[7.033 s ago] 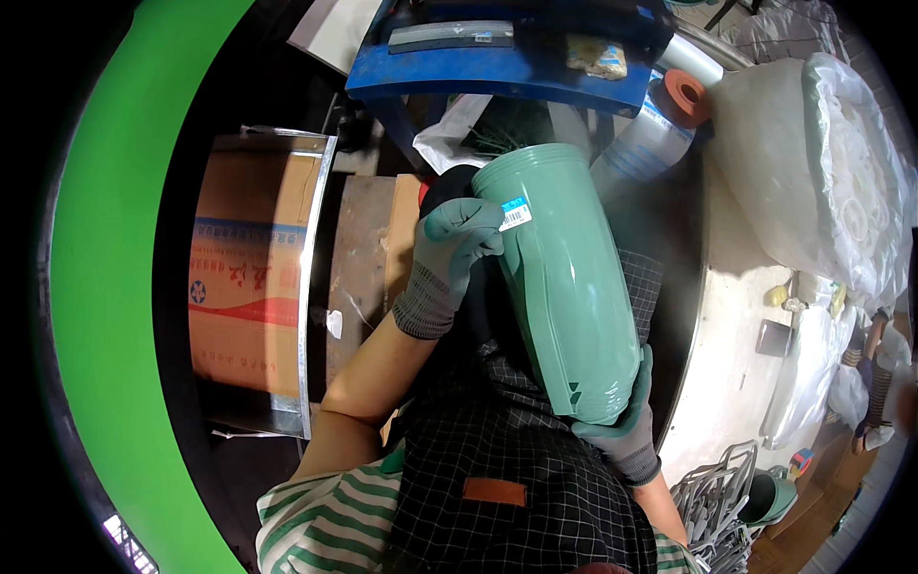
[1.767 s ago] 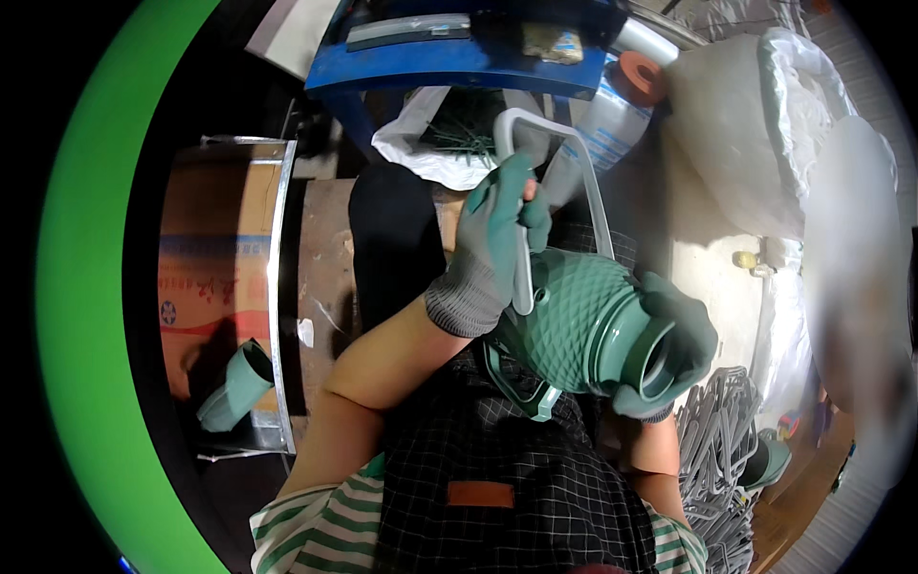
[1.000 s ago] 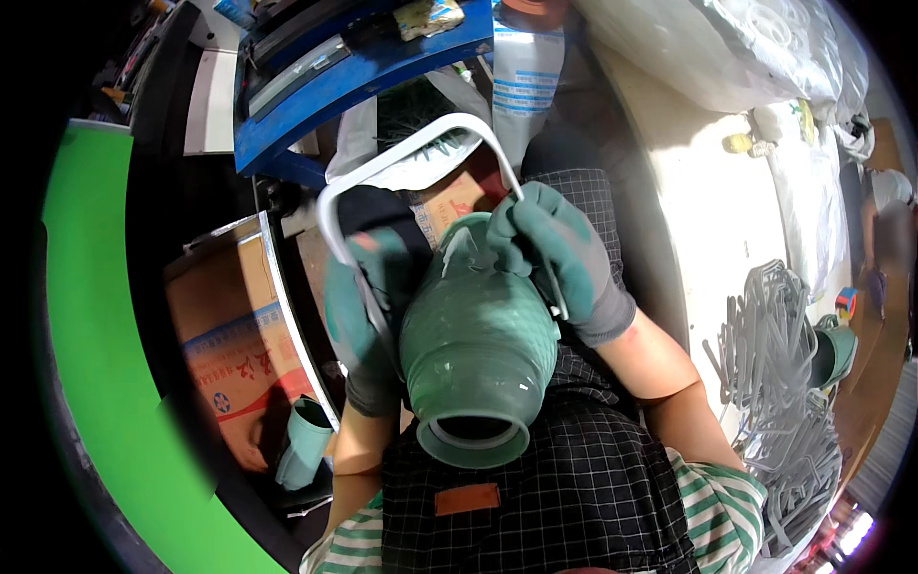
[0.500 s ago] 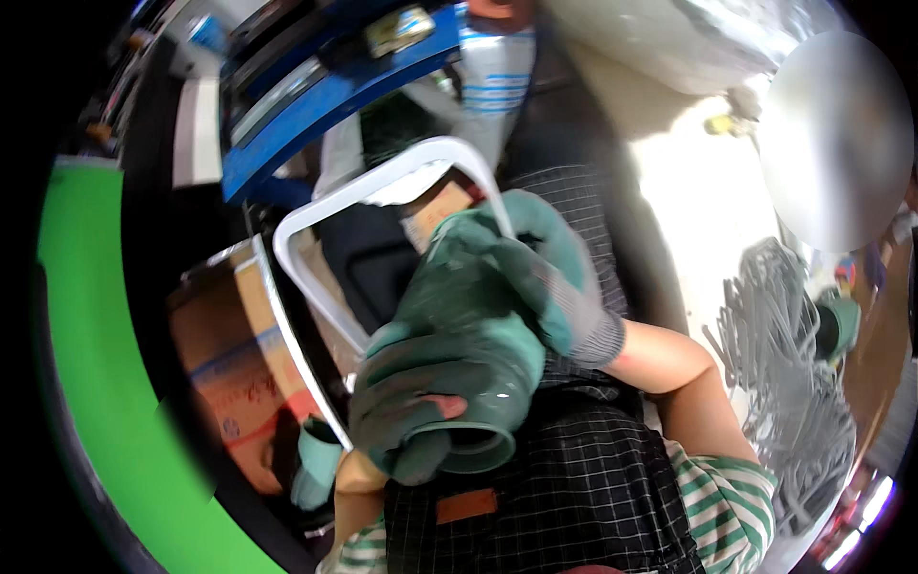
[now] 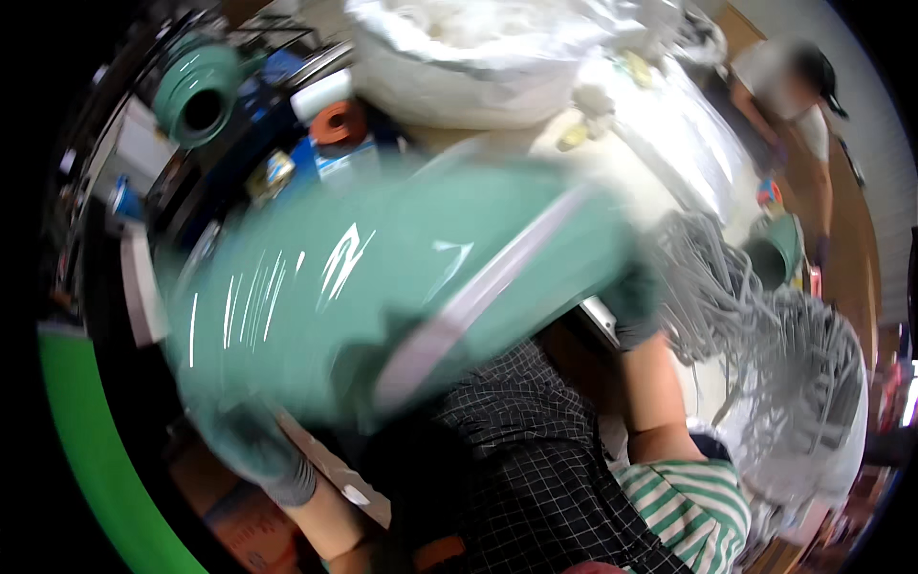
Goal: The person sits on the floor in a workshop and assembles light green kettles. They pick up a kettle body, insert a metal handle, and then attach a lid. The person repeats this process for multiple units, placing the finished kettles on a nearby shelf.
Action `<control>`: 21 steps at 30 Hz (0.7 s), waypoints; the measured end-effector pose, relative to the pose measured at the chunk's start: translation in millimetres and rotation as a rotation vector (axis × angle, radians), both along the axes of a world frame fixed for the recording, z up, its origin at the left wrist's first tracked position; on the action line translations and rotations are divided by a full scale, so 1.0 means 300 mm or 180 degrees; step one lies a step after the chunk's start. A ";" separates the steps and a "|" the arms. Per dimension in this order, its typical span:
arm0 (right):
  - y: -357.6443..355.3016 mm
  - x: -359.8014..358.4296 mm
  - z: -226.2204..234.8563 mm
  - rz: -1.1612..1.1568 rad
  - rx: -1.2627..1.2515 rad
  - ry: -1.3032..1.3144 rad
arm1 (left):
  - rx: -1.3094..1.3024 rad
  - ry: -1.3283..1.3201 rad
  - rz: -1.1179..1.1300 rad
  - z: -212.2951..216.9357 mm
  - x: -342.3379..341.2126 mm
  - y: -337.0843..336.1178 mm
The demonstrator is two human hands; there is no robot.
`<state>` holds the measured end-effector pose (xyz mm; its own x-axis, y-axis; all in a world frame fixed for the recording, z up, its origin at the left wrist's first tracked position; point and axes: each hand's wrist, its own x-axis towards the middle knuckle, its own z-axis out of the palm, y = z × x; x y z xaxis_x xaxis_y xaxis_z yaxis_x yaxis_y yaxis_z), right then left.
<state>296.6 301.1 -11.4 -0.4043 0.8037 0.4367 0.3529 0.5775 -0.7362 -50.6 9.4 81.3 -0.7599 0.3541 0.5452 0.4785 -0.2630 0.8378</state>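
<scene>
A large pale-green plastic vessel (image 5: 382, 287) fills the middle of the view, lying crosswise and blurred by motion. A white wire handle (image 5: 478, 301) runs slantwise across its side. My left hand (image 5: 251, 448), in a grey-green glove, grips under the vessel's lower left end. My right hand (image 5: 633, 298), also gloved, holds the vessel's right end above my checked apron (image 5: 535, 459). The fingers of both hands are smeared and partly hidden by the vessel.
Another green vessel (image 5: 196, 91) lies on the shelf at top left, near an orange tape roll (image 5: 337, 122). A white bag (image 5: 497, 48) sits at the top. A heap of white wire handles (image 5: 775, 335) is at right, with a green vessel (image 5: 775, 244) and another person (image 5: 784, 86) beyond.
The vessel has swung from mouth-toward-me to lying sideways across the view, and the view has turned toward the table on the right. Both hands stay on it.
</scene>
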 end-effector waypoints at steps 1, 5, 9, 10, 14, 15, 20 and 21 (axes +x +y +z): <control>0.090 0.029 0.061 -0.0451 0.0283 -0.0237 | 0.0385 -0.0541 -0.0234 -0.032 -0.034 -0.043; 0.381 0.293 0.084 -0.1018 0.0166 -0.0834 | -0.1624 -0.0838 0.0029 -0.052 -0.019 -0.161; 0.540 0.346 -0.009 -0.1171 -0.0303 -0.0790 | -0.2763 0.1622 0.1264 -0.264 -0.102 -0.325; 0.551 0.312 -0.024 -0.1156 -0.0407 -0.0711 | -0.2892 0.1543 0.1409 -0.378 -0.126 -0.408; 0.557 0.246 0.004 -0.1196 -0.0774 -0.0246 | -0.3357 -0.0135 0.2407 -0.749 -0.103 -0.803; 0.557 0.218 0.013 -0.1175 -0.0894 -0.0134 | -0.3403 -0.0588 0.2733 -0.822 -0.082 -0.919; 0.525 0.219 0.030 -0.1196 -0.1617 0.0894 | -0.5440 -0.1307 0.4276 -0.792 0.028 -1.375; 0.498 0.231 0.008 -0.1101 -0.1879 0.1278 | -0.5770 -0.1871 0.3973 -0.705 0.035 -1.380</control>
<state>365.9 450.4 -8.9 0.0086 0.9991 -0.0414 0.0836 -0.0419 -0.9956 -40.0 -404.6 -130.2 -0.8267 -0.5624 0.0164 -0.5575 0.8147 -0.1594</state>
